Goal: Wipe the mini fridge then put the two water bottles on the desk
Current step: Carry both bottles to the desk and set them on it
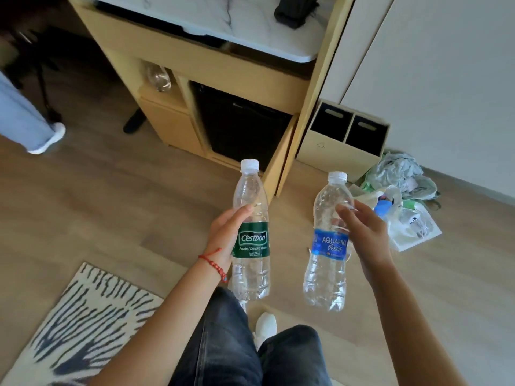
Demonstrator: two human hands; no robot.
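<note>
The left hand (227, 232) wraps the green-labelled Cestbon bottle (251, 232) upright; the right hand (362, 232) clasps the blue Aquafina bottle (327, 243), both lifted clear for carrying deskward; the mini fridge (242, 126) sits beyond.

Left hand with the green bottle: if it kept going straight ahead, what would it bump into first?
Probably the open cabinet door in front of the black mini fridge. The left hand holds the C'estbon bottle aimed that way, with only bare floor between. Depth is hard to judge.
</note>
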